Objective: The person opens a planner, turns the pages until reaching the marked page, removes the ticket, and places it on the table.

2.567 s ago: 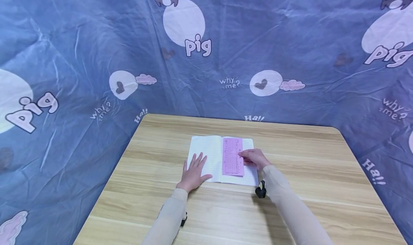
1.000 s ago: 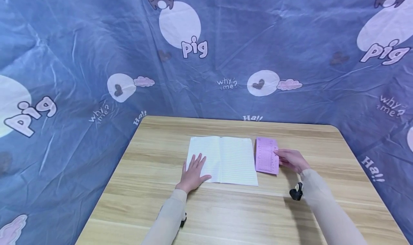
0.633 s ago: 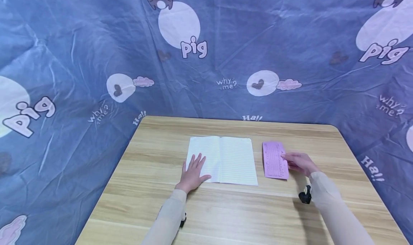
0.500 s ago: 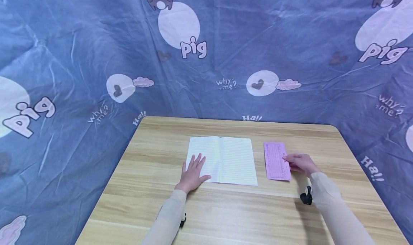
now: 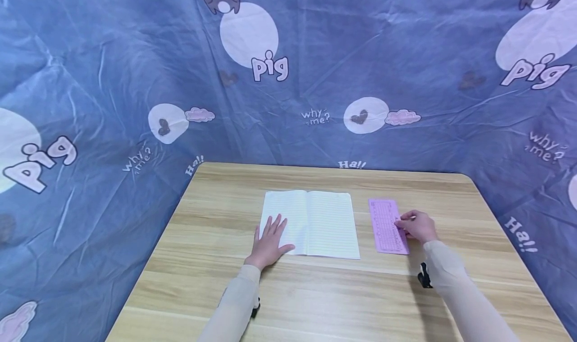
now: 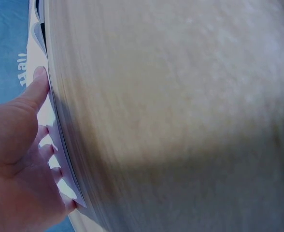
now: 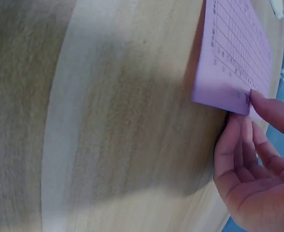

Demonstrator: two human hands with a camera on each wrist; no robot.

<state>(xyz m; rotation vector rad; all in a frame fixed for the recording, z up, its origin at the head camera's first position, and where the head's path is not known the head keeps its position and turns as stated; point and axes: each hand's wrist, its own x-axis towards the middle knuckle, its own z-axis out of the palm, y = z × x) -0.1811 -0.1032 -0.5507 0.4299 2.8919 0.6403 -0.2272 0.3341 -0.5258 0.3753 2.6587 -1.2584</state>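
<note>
An open lined notebook (image 5: pixel 331 222) lies flat on the wooden table. My left hand (image 5: pixel 268 244) rests on its left page with fingers spread; the left wrist view shows the same hand (image 6: pixel 21 154) along the page edge. To the right of the notebook is a pink printed slip (image 5: pixel 386 226) with a grid of lines. My right hand (image 5: pixel 418 226) pinches its right edge between thumb and fingers. In the right wrist view the slip (image 7: pixel 234 63) has its near edge lifted a little off the table, with the thumb on top and fingers underneath.
The wooden table (image 5: pixel 324 302) has rounded far corners. A blue cloth (image 5: pixel 315 71) printed with pigs and words hangs behind it and along both sides. Black devices are strapped at both wrists, the right one (image 5: pixel 424 276) showing more.
The pink slip moved off the notebook's right page to the table on its right, carried by my right hand, and was lowered. The left hand stayed in place.
</note>
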